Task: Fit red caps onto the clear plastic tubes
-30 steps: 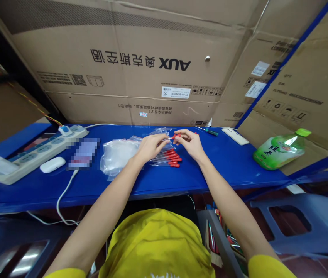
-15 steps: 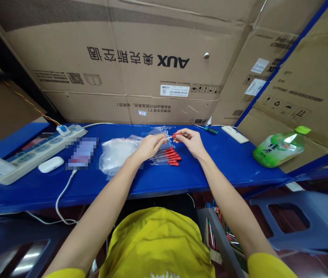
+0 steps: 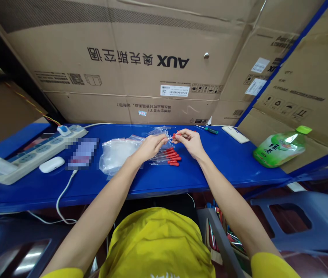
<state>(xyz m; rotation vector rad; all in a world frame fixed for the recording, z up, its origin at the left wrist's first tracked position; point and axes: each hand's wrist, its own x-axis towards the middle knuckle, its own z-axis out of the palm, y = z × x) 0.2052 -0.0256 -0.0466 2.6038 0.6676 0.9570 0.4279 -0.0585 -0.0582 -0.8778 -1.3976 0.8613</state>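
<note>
Both of my hands meet over the middle of the blue shelf [image 3: 216, 170]. My right hand [image 3: 190, 142] pinches the red bulb of a thin glass dropper [image 3: 173, 136]. My left hand [image 3: 150, 146] is closed on the clear end of that dropper, and I cannot tell whether a small clear sleeve is also in its fingers. Under the hands lies a row of several red-bulbed droppers [image 3: 170, 157]. A heap of clear plastic bags [image 3: 117, 153] sits just left of my left hand.
A white power strip [image 3: 33, 153], a white earbud case [image 3: 52, 164] and a blurred phone [image 3: 82, 153] lie at the left. A green bottle [image 3: 282, 148], a white remote [image 3: 235, 134] and a green-handled screwdriver [image 3: 209, 130] are at the right. Cardboard boxes [image 3: 141, 65] stand behind.
Hardly anything has moved. My hands stay together on the same dropper, with only small finger shifts.
</note>
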